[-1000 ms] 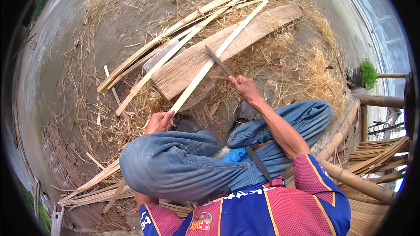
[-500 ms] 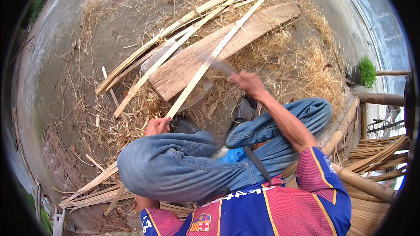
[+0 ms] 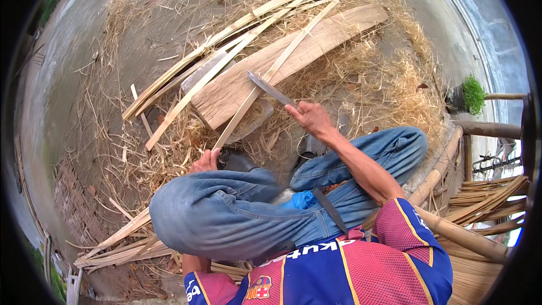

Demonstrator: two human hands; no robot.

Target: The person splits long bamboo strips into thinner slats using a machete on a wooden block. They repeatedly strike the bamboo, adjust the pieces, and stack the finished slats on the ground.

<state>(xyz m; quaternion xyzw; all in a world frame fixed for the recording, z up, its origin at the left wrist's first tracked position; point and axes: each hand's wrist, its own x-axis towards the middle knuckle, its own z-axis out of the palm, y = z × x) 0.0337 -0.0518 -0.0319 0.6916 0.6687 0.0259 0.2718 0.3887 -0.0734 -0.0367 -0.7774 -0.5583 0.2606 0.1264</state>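
Note:
A long, narrow bamboo strip [image 3: 244,107] slants over a thick wooden plank [image 3: 282,59]. My left hand [image 3: 204,161] pinches the strip's near end, beside my left knee. My right hand [image 3: 313,120] is closed round the handle of a knife [image 3: 272,89]. The knife's grey blade crosses the strip near the plank's front edge, its tip pointing to the upper left. Whether the blade presses on the strip or only hovers over it, I cannot tell. Under the plank's near side sits a grey stone block [image 3: 248,123].
Several long bamboo strips [image 3: 209,76] lie beyond the plank. Curly shavings [image 3: 409,87] cover the ground around it. More strips [image 3: 127,248] lie by my left knee. Bamboo poles [image 3: 435,178] and a bundle of slats [image 3: 480,200] stand at right, near a potted plant [image 3: 473,95].
The knife, blurred before, has come slightly down and left along the strip and now shows sharply. The strip's upward face looks duller than before. My left hand stays almost in place.

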